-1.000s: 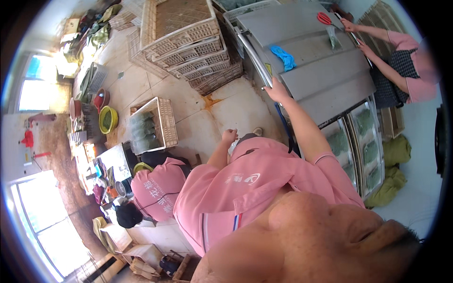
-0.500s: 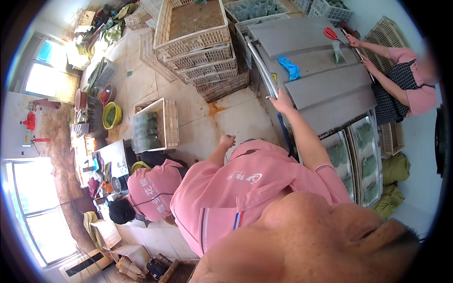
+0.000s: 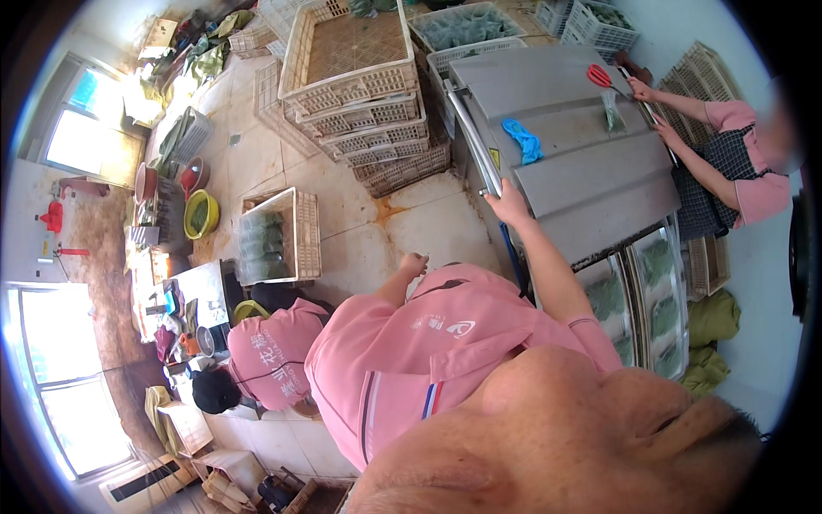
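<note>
Currently: right hand point(image 3: 511, 206) holds bar point(image 3: 473, 141), upper right of centre.
Left hand point(image 3: 414, 264), mid-frame, curled; cannot tell if it holds anything. Risk: tilting or jolting the lid point(image 3: 591, 176) could send the loose scissors point(image 3: 599, 75), packet point(image 3: 613, 114) and glove point(image 3: 523, 142) sliding; unmatched pushes could pinch the co-worker's hands point(image 3: 640, 89), upper right.

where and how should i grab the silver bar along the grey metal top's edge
Probably best at the near end of the silver bar, coming from the wearer's side, where the right hand grips. The bar is long, straight and slim, running along the left edge of the grey metal top, so hands could likely wrap it.
</note>
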### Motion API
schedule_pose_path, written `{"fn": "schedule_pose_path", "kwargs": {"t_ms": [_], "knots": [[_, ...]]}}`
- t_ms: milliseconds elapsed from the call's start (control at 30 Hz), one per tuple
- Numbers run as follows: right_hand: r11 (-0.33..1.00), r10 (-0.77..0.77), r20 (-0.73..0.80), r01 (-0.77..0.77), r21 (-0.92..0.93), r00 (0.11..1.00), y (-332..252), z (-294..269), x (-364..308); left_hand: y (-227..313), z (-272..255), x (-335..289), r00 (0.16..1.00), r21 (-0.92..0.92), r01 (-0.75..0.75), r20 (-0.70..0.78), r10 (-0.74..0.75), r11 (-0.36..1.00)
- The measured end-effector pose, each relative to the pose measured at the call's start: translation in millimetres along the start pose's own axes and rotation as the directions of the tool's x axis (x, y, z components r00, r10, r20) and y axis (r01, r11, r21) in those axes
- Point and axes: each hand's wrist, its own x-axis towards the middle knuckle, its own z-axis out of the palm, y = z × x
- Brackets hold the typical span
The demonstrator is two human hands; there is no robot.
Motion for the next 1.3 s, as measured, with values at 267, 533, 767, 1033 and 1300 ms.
{"fn": "schedule_pose_path", "kwargs": {"t_ms": [267, 533, 767, 1033, 1300], "knots": [[0.997, -0.041, -0.067, 0.045, 0.064, 0.997, 0.5, 5.4, -1.7, 3.9, 4.9, 23.6, 0.999, 0.108, 0.029, 0.021, -0.031, 0.994], [0.995, -0.028, 0.005, 0.027, 0.101, 1.000, 3.2, 2.9, 0.6, 101.5, -28.5, 65.7, 0.983, 0.000, -0.175, -0.049, 0.174, 0.985], [0.993, -0.027, -0.032, 0.030, 0.113, 0.999, -4.0, -9.2, -11.5, 159.6, -4.5, 49.4, 0.985, -0.257, -0.171, -0.022, 0.171, 0.951], [0.994, -0.065, -0.042, 0.069, 0.082, 0.997, -44.8, -53.0, -55.8, 210.3, 3.8, 12.8, 0.755, -0.165, -0.546, -0.523, 0.396, 0.822], [0.969, -0.018, -0.182, -0.027, -0.245, 0.983, -81.9, -118.1, -172.6, 338.3, -27.4, -126.2, -0.058, 0.681, -0.713, -0.294, 0.954, 0.167]]}}
